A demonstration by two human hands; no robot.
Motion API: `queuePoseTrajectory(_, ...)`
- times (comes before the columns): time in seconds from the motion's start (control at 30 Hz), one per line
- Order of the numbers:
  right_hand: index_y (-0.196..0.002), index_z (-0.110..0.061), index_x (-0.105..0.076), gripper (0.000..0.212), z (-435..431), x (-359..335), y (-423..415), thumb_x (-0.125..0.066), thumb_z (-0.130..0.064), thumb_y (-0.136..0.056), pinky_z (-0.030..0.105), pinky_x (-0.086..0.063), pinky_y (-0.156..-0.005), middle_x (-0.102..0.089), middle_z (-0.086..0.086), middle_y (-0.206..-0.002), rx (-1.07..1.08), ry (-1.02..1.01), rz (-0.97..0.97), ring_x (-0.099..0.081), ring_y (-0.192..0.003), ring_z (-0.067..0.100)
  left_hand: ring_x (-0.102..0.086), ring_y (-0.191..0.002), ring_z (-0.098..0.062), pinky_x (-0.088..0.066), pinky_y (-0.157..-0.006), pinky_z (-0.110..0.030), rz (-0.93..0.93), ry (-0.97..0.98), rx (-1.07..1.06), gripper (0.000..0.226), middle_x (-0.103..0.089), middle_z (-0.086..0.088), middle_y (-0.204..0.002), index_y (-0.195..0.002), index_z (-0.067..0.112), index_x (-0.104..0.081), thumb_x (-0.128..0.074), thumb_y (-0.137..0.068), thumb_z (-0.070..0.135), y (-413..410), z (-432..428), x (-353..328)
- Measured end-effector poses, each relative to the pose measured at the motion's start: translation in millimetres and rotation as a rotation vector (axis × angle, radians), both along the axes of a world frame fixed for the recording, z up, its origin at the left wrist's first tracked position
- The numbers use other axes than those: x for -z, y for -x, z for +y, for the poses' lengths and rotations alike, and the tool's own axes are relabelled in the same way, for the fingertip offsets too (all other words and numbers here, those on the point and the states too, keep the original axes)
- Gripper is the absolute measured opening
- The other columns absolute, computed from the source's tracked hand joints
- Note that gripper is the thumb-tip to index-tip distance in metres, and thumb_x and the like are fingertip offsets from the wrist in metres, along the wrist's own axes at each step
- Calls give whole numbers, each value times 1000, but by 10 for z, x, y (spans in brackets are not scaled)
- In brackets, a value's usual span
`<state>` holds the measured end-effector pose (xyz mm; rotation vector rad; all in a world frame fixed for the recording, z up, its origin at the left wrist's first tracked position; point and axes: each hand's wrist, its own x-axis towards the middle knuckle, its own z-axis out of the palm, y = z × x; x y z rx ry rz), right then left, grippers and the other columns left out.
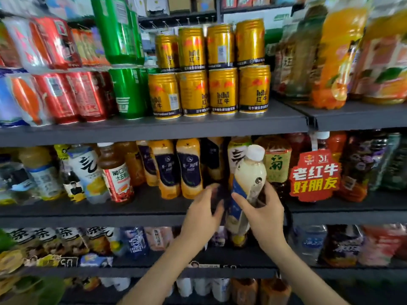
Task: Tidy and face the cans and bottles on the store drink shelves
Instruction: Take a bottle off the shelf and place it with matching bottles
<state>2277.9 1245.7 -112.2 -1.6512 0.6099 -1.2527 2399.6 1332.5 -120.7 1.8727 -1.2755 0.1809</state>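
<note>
Head view puts you partway through, by my reading. The can shelf (pixel 154 128) is stacked two high but not fully faced: several gold cans (pixel 222 91) and red cans (pixel 88 95) turn barcodes outward. On the bottle shelf (pixel 110 214) below, the orange-and-navy bottles (pixel 189 170) stand labels forward; the row to their right is the one you're working on.

Your right hand (pixel 264 214) wraps thumb and fingers round a pale bottle (pixel 248 175), white cap up and slightly tilted, held off the shelf just in front of that row. Your left hand (pixel 202 212) reaches a dark bottle (pixel 217 194); blur hides whether it grips or merely touches.

Room is tight. The can shelf's lip sits just above the caps, and a tea bottle (pixel 276 166) and red promo tag (pixel 315 175) crowd the right.
</note>
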Motion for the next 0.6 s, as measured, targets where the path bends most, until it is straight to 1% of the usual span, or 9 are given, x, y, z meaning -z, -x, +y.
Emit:
queuePoseTrajectory(0.1, -118, -21, -59, 52, -50, -62, 19, -81, -22, -72, 28, -53, -88, -65, -6, -110, 113, -22, -28, -61, -103, 4, -54, -117, -15, -39, -93, -18, 53, -25, 51, 48, -54, -1, -130, -137, 15, -43, -59, -91, 23, -93, -266, -19)
queuePoseTrajectory(0.17, -115, -25, -58, 49, -94, -74, 42, -81, -23, -72, 33, -53, -89, -63, -12, -109, 183, -9, 2, -60, -103, 4, -49, -123, -17, -40, -98, -25, 142, -39, 69, 58, -48, -4, -137, -143, 16, -34, -60, -91, 24, -139, -437, -13)
queuePoseTrajectory(0.2, -117, -23, -57, 51, -123, -71, 53, -81, -25, -72, 35, -52, -91, -63, -13, -110, 203, -2, 19, -59, -105, 4, -46, -126, -19, -40, -102, -28, 191, -38, 77, 63, -45, -6, -140, -145, 16, -30, -61, -91, 24, -152, -514, -17)
queuePoseTrajectory(0.27, -125, -18, -54, 64, -163, -70, 74, -78, -40, -69, 39, -52, -93, -64, -10, -116, 210, 1, 48, -58, -110, 6, -42, -131, -21, -38, -104, -30, 270, -29, 97, 71, -42, -8, -144, -147, 14, -24, -64, -88, 24, -189, -667, -6)
queuePoseTrajectory(0.33, -128, -18, -52, 77, -180, -52, 75, -72, -57, -64, 42, -52, -91, -63, -8, -118, 214, 18, 83, -59, -111, 8, -43, -130, -22, -39, -102, -29, 331, -7, 140, 78, -45, -9, -141, -145, 12, -24, -70, -84, 26, -222, -812, 18)
queuePoseTrajectory(0.4, -129, -18, -49, 81, -176, -36, 58, -69, -63, -65, 42, -52, -92, -61, -6, -120, 229, 51, 122, -57, -114, 10, -47, -127, -22, -44, -99, -34, 407, 19, 184, 84, -48, -9, -139, -146, 12, -23, -74, -80, 29, -235, -928, 33)
queuePoseTrajectory(0.43, -131, -18, -48, 82, -178, -30, 48, -69, -64, -66, 43, -51, -93, -60, -5, -123, 240, 58, 136, -55, -116, 11, -50, -124, -22, -46, -95, -33, 427, 29, 198, 84, -51, -8, -136, -145, 13, -25, -75, -79, 30, -230, -976, 29)
queuePoseTrajectory(0.5, -134, -17, -44, 79, -198, -23, 28, -74, -54, -71, 44, -48, -96, -57, -3, -127, 251, 72, 164, -52, -120, 14, -56, -116, -22, -47, -87, -29, 422, 53, 206, 76, -57, -7, -128, -138, 13, -34, -76, -77, 31, -214, -1044, 22)
queuePoseTrajectory(0.6, -137, -15, -40, 74, -234, 18, -11, -78, -30, -75, 47, -46, -98, -53, 1, -130, 271, 83, 190, -50, -122, 17, -57, -114, -24, -48, -85, -30, 413, 112, 190, 67, -59, -8, -124, -132, 10, -41, -77, -76, 25, -182, -1029, 34)
